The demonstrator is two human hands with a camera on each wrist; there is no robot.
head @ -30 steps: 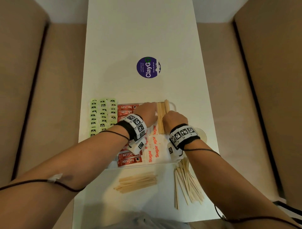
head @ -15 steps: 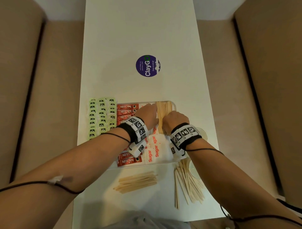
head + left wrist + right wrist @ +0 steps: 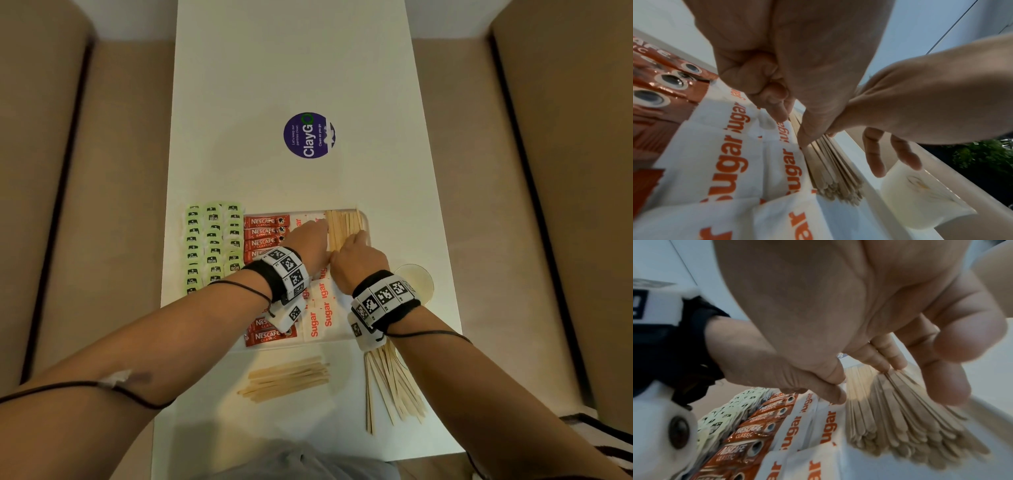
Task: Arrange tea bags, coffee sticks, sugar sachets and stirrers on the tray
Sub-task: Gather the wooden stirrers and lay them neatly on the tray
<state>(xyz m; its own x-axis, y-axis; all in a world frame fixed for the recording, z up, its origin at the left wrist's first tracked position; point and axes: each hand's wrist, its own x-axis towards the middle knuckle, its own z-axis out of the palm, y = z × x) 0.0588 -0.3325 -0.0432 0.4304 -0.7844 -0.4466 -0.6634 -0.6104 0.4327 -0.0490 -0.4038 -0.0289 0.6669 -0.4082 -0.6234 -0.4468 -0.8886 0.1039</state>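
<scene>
Now squaring stirrers (image 3: 344, 228) at right end of tray (image 3: 368, 219), beside sugar sachets (image 3: 322, 315). My left hand (image 3: 308, 245) fisted, holding nothing, thumb pushes bundle's left edge. My right hand (image 3: 359, 255) loose, fingertips (image 3: 879, 363) press top, so sticks lie flat.

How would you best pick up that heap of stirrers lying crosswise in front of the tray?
Probably from above at mid-length: the heap of stirrers lies flat on the table, sticks roughly parallel, running left to right. Thumb on the near long side, fingers on the far side, squeezing them together.
</scene>
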